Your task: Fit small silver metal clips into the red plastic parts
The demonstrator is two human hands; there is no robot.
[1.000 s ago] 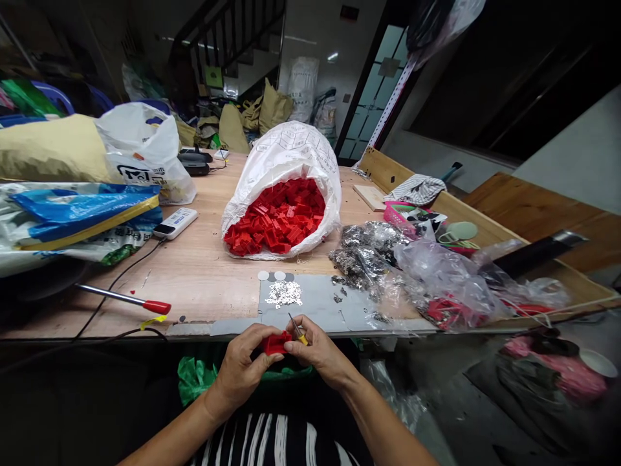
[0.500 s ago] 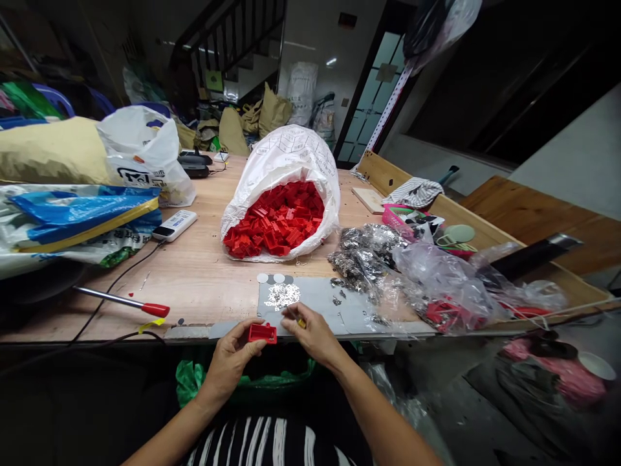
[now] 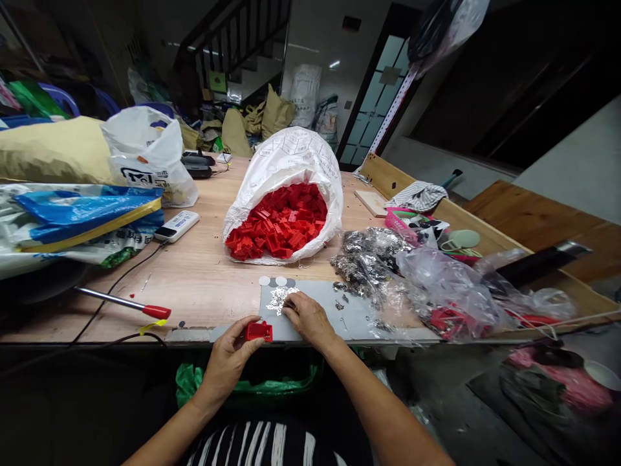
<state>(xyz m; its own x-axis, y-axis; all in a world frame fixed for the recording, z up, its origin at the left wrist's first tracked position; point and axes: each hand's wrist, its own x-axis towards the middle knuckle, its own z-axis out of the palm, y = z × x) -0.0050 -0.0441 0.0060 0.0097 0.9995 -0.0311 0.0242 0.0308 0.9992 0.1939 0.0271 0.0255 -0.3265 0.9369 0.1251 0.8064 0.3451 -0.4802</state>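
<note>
My left hand [image 3: 231,349] grips a small red plastic housing [image 3: 259,331] between thumb and fingers, just over the table's front edge. My right hand [image 3: 310,317] reaches over a pile of small shiny metal pieces [image 3: 277,300] on a grey mat [image 3: 317,291]. Its fingers are pinched together at the right side of that pile; whatever they hold is hidden. Behind the pile, a white woven sack [image 3: 291,152] lies on its side, its mouth towards me, full of red plastic parts [image 3: 284,223] like the one in my left hand.
Bags of dark metal parts [image 3: 363,255] and crumpled clear plastic [image 3: 431,272] lie to the right. At left are a red-handled metal lever [image 3: 155,311], a white power strip [image 3: 177,226] and plastic bags [image 3: 87,217]. A green bag [image 3: 276,386] hangs open below the table edge.
My right hand has moved forward and slightly right, from beside the red housing onto the metal pile. The left hand has turned the housing, so its open hollow no longer faces me.
</note>
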